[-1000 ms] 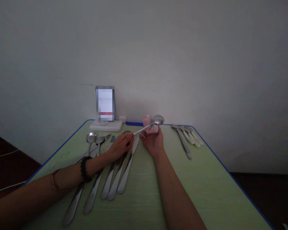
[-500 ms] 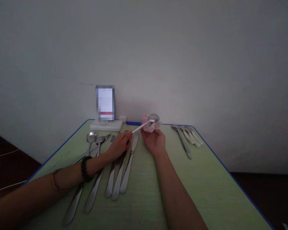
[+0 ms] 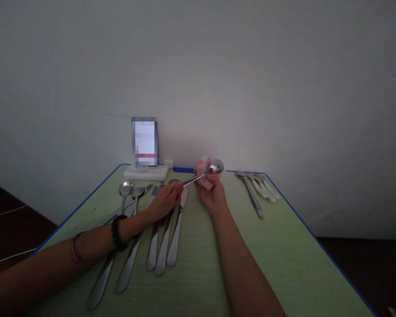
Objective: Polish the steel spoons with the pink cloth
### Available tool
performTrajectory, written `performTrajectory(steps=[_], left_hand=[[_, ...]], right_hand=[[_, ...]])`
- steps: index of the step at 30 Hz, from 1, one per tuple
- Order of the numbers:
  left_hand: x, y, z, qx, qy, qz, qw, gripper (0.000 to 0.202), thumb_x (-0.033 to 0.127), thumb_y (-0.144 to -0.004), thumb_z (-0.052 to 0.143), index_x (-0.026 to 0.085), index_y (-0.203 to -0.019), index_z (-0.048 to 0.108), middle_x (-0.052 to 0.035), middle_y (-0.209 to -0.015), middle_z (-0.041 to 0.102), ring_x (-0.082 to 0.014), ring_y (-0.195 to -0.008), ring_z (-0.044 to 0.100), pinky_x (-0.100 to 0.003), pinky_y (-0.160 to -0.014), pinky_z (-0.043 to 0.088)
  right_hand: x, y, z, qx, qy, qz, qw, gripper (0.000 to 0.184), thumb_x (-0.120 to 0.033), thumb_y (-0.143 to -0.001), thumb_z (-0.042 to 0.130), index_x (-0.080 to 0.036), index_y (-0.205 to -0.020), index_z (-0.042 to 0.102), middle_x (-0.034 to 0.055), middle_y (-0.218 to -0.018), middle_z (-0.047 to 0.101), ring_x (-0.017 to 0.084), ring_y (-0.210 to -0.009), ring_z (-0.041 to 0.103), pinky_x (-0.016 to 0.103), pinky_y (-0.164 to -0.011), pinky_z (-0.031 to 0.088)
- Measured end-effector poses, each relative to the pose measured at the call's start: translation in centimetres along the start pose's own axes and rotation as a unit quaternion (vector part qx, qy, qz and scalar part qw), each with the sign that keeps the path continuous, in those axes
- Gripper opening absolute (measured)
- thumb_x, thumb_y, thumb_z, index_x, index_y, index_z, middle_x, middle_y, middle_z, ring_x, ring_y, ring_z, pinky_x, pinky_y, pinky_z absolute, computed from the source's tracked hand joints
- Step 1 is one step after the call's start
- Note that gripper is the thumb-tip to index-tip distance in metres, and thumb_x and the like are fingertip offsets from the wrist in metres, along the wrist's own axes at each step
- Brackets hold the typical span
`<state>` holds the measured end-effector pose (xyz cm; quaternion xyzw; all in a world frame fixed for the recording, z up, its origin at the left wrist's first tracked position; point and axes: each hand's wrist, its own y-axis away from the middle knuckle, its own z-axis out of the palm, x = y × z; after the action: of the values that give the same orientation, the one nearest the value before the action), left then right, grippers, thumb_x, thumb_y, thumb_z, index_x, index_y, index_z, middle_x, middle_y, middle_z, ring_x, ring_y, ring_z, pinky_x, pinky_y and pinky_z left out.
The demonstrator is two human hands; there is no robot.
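A metal spoon [image 3: 217, 166] is held up above the far part of the table, its bowl toward the upper right. My left hand [image 3: 166, 198] is closed around the end of its handle. My right hand [image 3: 213, 193] grips a pink and white cloth [image 3: 204, 169], which lies against the spoon just below the bowl; the cloth is a little blurred. Under and beside my left arm lie several metal knives and spoons, among them a table knife [image 3: 177, 237] and a round-bowled spoon [image 3: 126, 189]. My left forearm hides parts of them.
At the right back of the green table [image 3: 277, 255] lie metal cutlery [image 3: 251, 193] and several white-handled pieces [image 3: 264, 189]. A lit phone [image 3: 145, 143] stands on a white base [image 3: 146, 172] at the left back. Behind the table rises a grey wall [image 3: 237, 79].
The spoon's bowl has shifted slightly right and down and turned a little. My right hand and the cloth have moved around the spoon's neck. My left hand has barely moved.
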<state>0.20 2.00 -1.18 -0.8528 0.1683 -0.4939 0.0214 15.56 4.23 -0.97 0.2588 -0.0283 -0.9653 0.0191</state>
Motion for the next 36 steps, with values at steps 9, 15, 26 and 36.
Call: performTrajectory(steps=[9, 15, 26, 36], left_hand=[[0.3, -0.3, -0.1, -0.005, -0.01, -0.028, 1.0, 0.042, 0.041, -0.091, 0.026, 0.02, -0.056, 0.039, 0.0015, -0.045, 0.042, -0.0122, -0.042, 0.039, -0.024, -0.047, 0.029], [0.6, -0.3, -0.1, -0.008, -0.004, -0.048, 0.999, 0.043, 0.045, -0.088, 0.03, 0.02, -0.054, 0.039, 0.0023, -0.045, 0.042, -0.0117, -0.042, 0.039, -0.023, -0.046, 0.029], [1.1, 0.2, -0.3, -0.06, -0.001, -0.068, 0.996, 0.05, 0.05, -0.086, 0.032, 0.019, -0.048, 0.045, 0.0031, -0.038, 0.04, -0.0101, -0.037, 0.035, -0.023, -0.041, 0.025], [0.1, -0.2, 0.1, -0.03, 0.009, -0.014, 0.999, 0.032, 0.046, -0.083, 0.041, 0.017, -0.072, 0.05, 0.0059, -0.051, 0.045, -0.0104, -0.046, 0.04, -0.022, -0.046, 0.03]], right_hand=[[-0.8, 0.4, -0.2, 0.008, -0.056, 0.002, 0.998, 0.026, -0.029, -0.076, 0.044, -0.021, -0.096, 0.057, 0.0026, -0.092, 0.069, 0.017, -0.088, 0.064, 0.037, -0.081, 0.052], [-1.1, 0.6, -0.2, 0.018, -0.09, 0.01, 0.996, 0.037, -0.046, -0.084, 0.032, -0.024, -0.095, 0.058, 0.0037, -0.092, 0.07, 0.02, -0.09, 0.064, 0.041, -0.08, 0.05], [-1.0, 0.4, -0.3, 0.014, -0.051, 0.02, 0.998, 0.026, -0.043, -0.08, 0.045, -0.023, -0.084, 0.06, 0.0003, -0.081, 0.071, 0.017, -0.081, 0.065, 0.034, -0.072, 0.053], [-0.3, -1.0, -0.4, 0.053, -0.023, -0.024, 0.998, 0.02, -0.02, -0.085, 0.043, -0.021, -0.077, 0.061, -0.0041, -0.069, 0.069, 0.009, -0.064, 0.064, 0.021, -0.065, 0.054]])
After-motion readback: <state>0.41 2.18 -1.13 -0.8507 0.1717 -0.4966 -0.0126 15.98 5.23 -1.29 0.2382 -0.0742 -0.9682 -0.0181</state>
